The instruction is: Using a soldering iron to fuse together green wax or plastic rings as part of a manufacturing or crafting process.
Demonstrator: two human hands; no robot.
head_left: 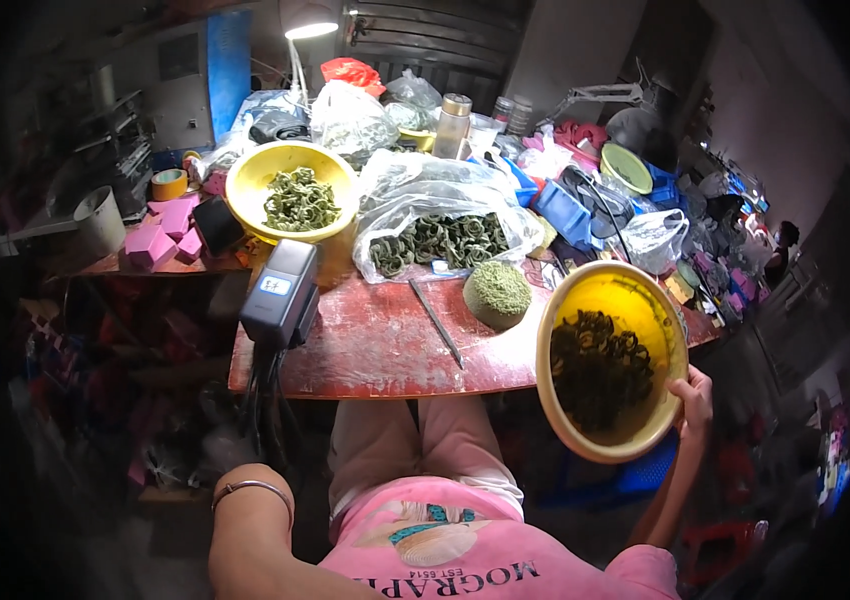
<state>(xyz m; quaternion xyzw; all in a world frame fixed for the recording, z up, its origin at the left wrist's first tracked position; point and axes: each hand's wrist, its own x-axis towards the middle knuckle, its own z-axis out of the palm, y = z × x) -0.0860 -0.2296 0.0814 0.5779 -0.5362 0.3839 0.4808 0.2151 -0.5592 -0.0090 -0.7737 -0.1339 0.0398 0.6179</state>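
My right hand (693, 400) grips the rim of a yellow bowl (633, 290), its fingers closed on the bowl's right side. The bowl is tilted beyond the table's front right edge, with dark green curled pieces (600, 370) inside. My left arm is bent at the lower left, with a bangle (253, 487) round the wrist; the fingers are hidden. On the red worn table (375, 345) lie a thin dark rod (435, 323) and a round lump with a rough green top (498, 290). Behind them an open clear plastic bag (395, 190) holds more dark curled pieces.
Another yellow bowl (245, 190) with paler green curled pieces stands at the back left. A black box-shaped device (283, 290) with hanging cables is at the front left edge. Pink blocks (150, 247) lie left; bags, blue bins (563, 212) and clutter fill the right. A lit lamp (311, 30) hangs behind.
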